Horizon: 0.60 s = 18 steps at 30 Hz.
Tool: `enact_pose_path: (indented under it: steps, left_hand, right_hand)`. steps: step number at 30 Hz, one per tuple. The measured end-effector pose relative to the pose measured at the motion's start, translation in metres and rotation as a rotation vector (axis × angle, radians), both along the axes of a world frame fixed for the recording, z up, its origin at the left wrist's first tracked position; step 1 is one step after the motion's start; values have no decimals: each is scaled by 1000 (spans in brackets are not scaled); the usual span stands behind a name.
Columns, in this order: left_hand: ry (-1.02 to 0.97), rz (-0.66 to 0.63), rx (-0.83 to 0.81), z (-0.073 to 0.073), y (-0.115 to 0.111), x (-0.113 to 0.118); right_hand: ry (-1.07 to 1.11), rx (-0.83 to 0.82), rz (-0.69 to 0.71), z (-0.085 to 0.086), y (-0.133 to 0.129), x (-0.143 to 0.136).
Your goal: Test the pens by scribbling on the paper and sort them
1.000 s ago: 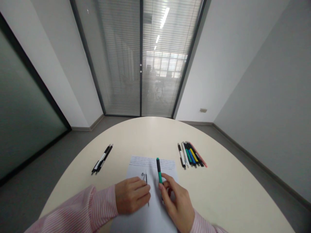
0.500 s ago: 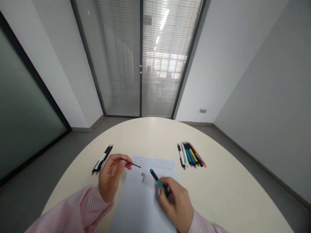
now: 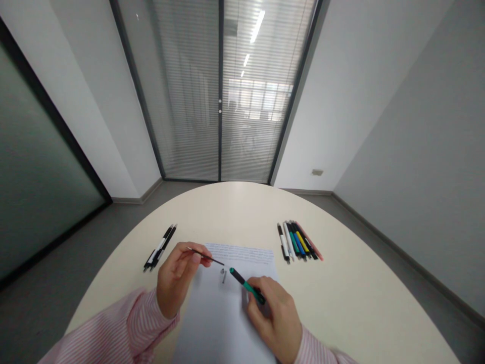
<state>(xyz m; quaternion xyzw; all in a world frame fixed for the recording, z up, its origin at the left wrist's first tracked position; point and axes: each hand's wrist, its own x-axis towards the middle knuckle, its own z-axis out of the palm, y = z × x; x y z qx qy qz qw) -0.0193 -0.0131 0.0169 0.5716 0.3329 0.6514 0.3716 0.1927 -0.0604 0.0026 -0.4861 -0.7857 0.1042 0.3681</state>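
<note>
Between the thumb and fingers of my left hand is a thin dark pen refill, its tip slanting down to the right. My right hand is closed around a green and black pen barrel, whose open-looking end points up and left. The refill's tip and the barrel's end are close together but apart. Below them, a small metallic pen tip and a little spring lie on a white sheet of paper with printed or written lines along its top.
Several black and white pens lie left of the paper on the round cream table. To the right is a row of several pens in white, green, blue, yellow, black and pink. A glass partition with blinds stands beyond the table.
My left hand has moved slightly right with the refill. The barrel's end in my right hand has shifted a little left and down, narrowing the gap between them.
</note>
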Motion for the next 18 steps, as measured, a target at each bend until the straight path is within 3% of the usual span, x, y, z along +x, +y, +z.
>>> enact_pose_path:
  steps: [9,14,18]
  left_hand:
    - [49,-30,20,4,-4,4]
    - [309,-168,76,5,-3,8]
    - [458,-208,98,2,-1,7]
  right_hand:
    - [-20,36,5,0,1,0]
    - [-24,59,48,2,1,0]
    - [-36,59,51,2,1,0]
